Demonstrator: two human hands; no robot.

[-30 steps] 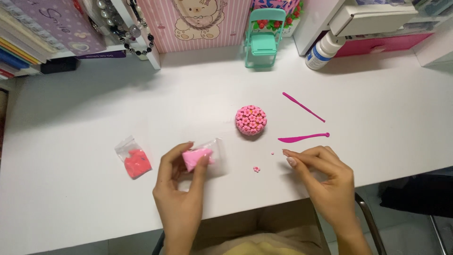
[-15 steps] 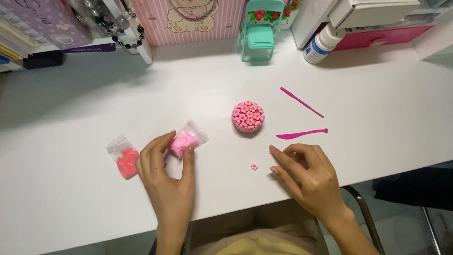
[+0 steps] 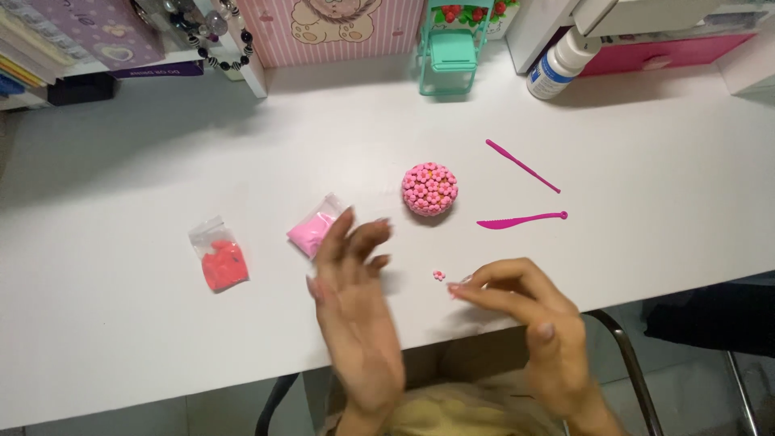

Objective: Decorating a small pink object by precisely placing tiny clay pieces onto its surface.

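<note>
My left hand (image 3: 355, 299) hovers open over the white desk (image 3: 121, 339), fingers spread, just right of a small clear bag of light pink clay (image 3: 311, 230) that lies free on the desk. My right hand (image 3: 525, 311) has its fingers curled, thumb and forefinger tips pinched close, right beside a tiny pink clay flower (image 3: 438, 275); I cannot see anything between them. A pink ball covered in small clay flowers (image 3: 430, 188) sits beyond both hands. Further left lies a clear bag of red clay (image 3: 219, 257).
Two pink modelling tools lie right of the ball: a flat one (image 3: 521, 219) and a thin stick (image 3: 522, 165). Along the back stand a mint toy chair (image 3: 450, 52), a white bottle (image 3: 561, 63), a pink box, beads and books. A chair frame (image 3: 626, 355) shows below the desk edge.
My left hand let go of the light pink clay bag, which now lies on the desk, and pulled back to the right with fingers spread. My right hand stayed near the tiny flower.
</note>
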